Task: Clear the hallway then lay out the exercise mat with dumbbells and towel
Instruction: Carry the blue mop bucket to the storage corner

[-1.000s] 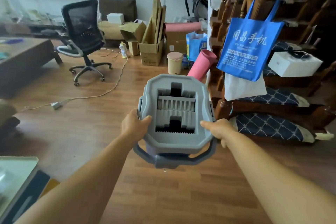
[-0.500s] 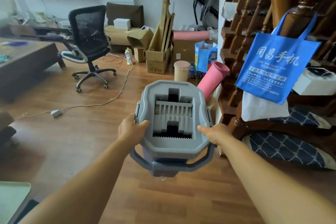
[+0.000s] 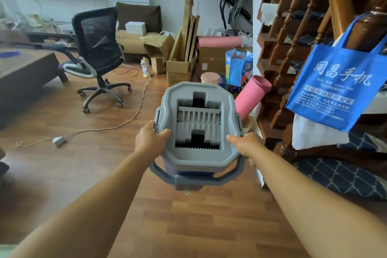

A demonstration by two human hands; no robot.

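I carry a grey mop bucket (image 3: 196,159) with a slotted wringer top in front of me, above the wooden floor. My left hand (image 3: 149,139) grips its left rim, thumb over the top edge. My right hand (image 3: 246,144) grips the right rim the same way. The bucket's handle hangs down at the near side. Just beyond the bucket, a rolled pink exercise mat (image 3: 251,98) leans against the foot of the staircase. A second pink roll (image 3: 219,41) lies on boxes at the back. I see no dumbbells or towel.
A black office chair (image 3: 97,54) stands at the left, with a cable and power strip (image 3: 59,141) trailing across the floor. Cardboard boxes (image 3: 180,69), a beige bin (image 3: 210,78) and a bag crowd the back wall. A blue tote bag (image 3: 335,90) hangs on the stair post at right.
I have walked forward with the bucket held the same way. The chair, boxes and pink mat are closer, and the blue bag has slid further right.
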